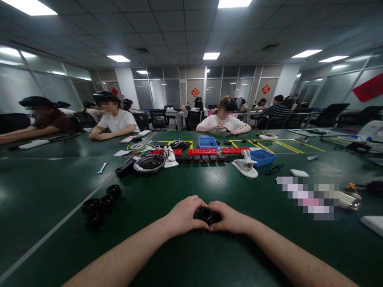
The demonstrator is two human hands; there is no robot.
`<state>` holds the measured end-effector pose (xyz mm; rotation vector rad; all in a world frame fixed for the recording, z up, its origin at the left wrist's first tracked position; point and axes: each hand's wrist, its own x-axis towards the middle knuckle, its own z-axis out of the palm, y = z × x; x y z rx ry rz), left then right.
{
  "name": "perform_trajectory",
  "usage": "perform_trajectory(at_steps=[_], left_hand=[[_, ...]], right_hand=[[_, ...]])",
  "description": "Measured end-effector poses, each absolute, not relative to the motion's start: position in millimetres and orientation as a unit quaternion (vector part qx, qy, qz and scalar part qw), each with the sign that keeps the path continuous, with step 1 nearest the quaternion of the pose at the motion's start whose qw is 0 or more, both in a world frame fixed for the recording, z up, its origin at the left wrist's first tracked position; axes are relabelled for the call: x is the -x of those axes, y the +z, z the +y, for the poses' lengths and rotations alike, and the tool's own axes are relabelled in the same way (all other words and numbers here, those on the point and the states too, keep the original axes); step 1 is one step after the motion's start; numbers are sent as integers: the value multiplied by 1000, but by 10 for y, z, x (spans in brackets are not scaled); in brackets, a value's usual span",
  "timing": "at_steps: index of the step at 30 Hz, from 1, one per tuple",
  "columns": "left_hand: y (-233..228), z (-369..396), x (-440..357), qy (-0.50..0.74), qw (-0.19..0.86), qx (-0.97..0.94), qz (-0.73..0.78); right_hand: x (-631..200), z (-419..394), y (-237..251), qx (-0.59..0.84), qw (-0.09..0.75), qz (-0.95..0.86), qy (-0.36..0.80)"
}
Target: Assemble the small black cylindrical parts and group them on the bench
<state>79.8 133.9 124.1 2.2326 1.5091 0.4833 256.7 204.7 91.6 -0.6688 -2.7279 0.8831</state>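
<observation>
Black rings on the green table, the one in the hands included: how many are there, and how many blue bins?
Ring held between the left hand and right hand: 1
Loose rings at left: 4
Blue bins: 2
Total: 7

Both forearms bare, entering from the bottom edge and angling inward to meet at centre. Left hand (183, 215) curled, knuckles up, fingers bent toward the midline, thumb side facing the right hand (231, 217). Right hand mirrors it, fingers folded in, wrist straight. Fingertips of both hands close together, nearly touching, pinching one small dark part (206, 215) between them. Wrists low, just over the table (209, 183). Left forearm runs at a shallower angle; right comes from the lower right corner.
</observation>
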Motion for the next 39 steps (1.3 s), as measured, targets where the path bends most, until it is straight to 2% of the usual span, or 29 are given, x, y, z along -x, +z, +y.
perform_trajectory(at_steps=[10, 14, 19, 23, 27, 32, 39], left_hand=[[1229, 1350, -786, 182, 201, -799, 536], [1220, 1328, -832, 185, 194, -797, 541], [1145, 1254, -958, 196, 131, -744, 626], [1107, 1245, -981, 202, 110, -742, 629], [1159, 1277, -915, 192, 139, -765, 599], [1257, 1309, -842, 165, 194, -803, 539], [1223, 1327, -808, 169, 197, -813, 521]], right_hand=[[-2560, 2062, 889, 231, 105, -920, 300], [-2532, 2058, 808, 280, 108, -908, 294], [-2431, 1919, 735, 379, 125, -897, 188], [-2383, 1813, 730, 405, 152, -893, 124], [-2435, 1868, 800, 335, 160, -909, 187], [-2558, 2037, 912, 230, 97, -922, 296], [-2596, 2090, 907, 202, 82, -918, 331]])
